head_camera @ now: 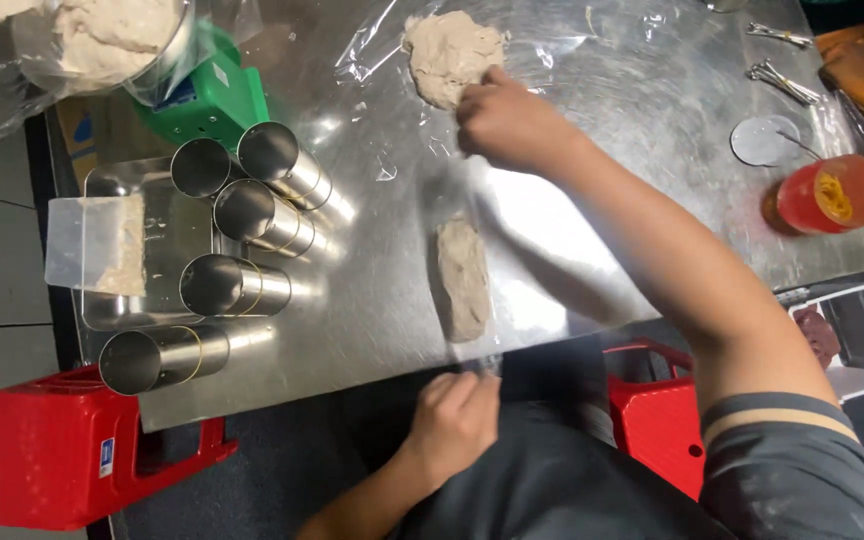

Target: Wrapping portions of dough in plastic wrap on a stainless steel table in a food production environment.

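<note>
Your right hand (507,125) is reaching across the steel bench (632,170) toward twelve o'clock, its fingers (480,92) curling down onto the near edge of the large dough mound (449,52), which is lying on clear plastic film (552,40). They are touching the dough; whether they are pinching a piece off, you cannot tell from this view.

Your left hand (455,420) is sitting at six o'clock, at the near edge of the bench, its fingers clenching loosely on the end of a film strip. On that strip, just beyond the hand, a flattened oblong dough piece (463,278) is lying lengthwise, well apart from the mound.

At nine o'clock, five steel cylinders (242,215) are lying on their sides, open mouths facing left, overlapping a steel tray (167,240) that is carrying a clear scraper (97,245) smeared with dough. At eleven o'clock a green scale (214,100) is standing under a bowl of dough (112,40). At three o'clock a red lidded tub (834,195) is standing beside a round clear lid (762,140). Red stools (47,455) are standing below the bench.
</note>
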